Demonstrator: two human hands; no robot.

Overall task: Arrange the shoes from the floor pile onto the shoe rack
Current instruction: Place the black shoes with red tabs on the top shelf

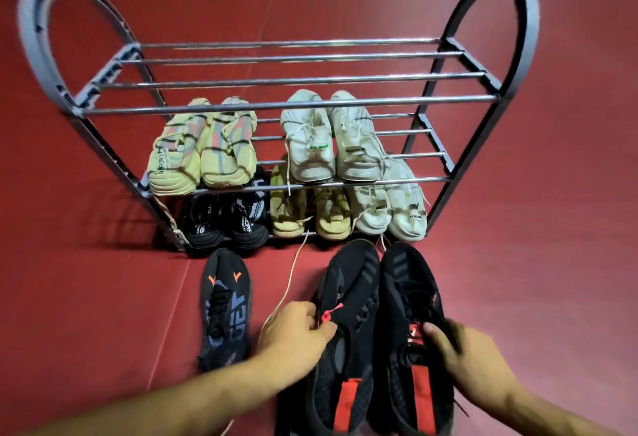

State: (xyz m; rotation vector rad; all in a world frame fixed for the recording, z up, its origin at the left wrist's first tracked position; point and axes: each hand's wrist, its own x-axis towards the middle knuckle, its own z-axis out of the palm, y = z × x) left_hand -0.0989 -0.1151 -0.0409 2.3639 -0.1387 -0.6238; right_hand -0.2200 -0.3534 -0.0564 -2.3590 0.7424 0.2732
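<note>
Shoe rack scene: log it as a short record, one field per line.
top shelf: no shoes on the shoe rack here
middle shelf: yellow pair, white pair
bottom shelf: black pair, tan pair, pale pair
floor: single black shoe with orange marks
left hand: gripping left black-and-red shoe at the tongue
right hand: gripping right black-and-red shoe at the tongue
</note>
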